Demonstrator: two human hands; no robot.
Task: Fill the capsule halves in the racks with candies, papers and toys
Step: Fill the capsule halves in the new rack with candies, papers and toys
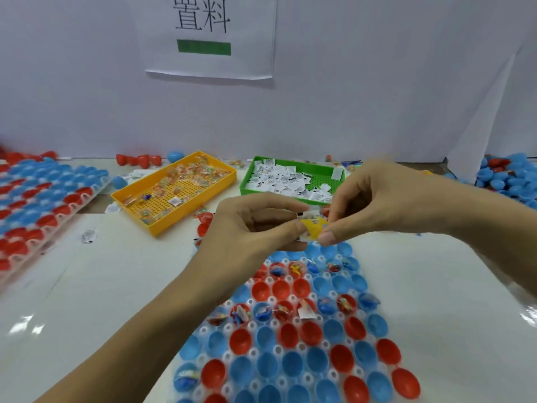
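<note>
Colours on the counter: red/blue, yellow, green, white.
Capsule halves (293,365) in the rack were mixed red and blue. Candy tray (174,193) was yellow with a grid-hole floor; paper tray (290,181) was green, its slips white with black print. Pinched toy (313,228) was yellow. Wall sign (209,36) was white, black characters, green bar.

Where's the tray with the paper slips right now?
The green tray sits at the back of the table, centre-right in the head view, right beside the yellow tray of candies and just behind the raised hands, left and right.
</note>
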